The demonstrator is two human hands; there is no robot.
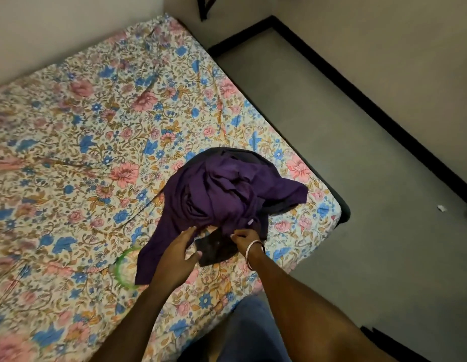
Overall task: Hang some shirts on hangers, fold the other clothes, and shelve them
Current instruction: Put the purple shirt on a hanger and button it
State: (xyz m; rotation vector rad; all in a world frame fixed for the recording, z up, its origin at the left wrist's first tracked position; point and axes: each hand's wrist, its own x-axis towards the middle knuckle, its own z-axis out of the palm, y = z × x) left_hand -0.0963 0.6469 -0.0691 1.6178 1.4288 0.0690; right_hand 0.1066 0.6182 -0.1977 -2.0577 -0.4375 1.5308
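A crumpled purple shirt [216,194] lies in a heap on the floral bed [83,131], near its right corner. Dark grey cloth [255,159] shows beneath and behind the shirt. A dark, thin piece of fabric [216,248] sits at the heap's near edge, between my hands. My left hand [178,253] hovers over the shirt's lower left part, fingers spread, touching the fabric. My right hand [244,237], with a bangle on the wrist, pinches the shirt's near edge. A green ring-shaped thing [122,267], blurred, lies partly under the shirt's left flap.
The bed fills the left and middle of the view and meets a pale wall at the top left. Grey floor [357,178] runs along the bed's right side, bordered by a black skirting strip [370,100]. A small white scrap [442,208] lies on the floor.
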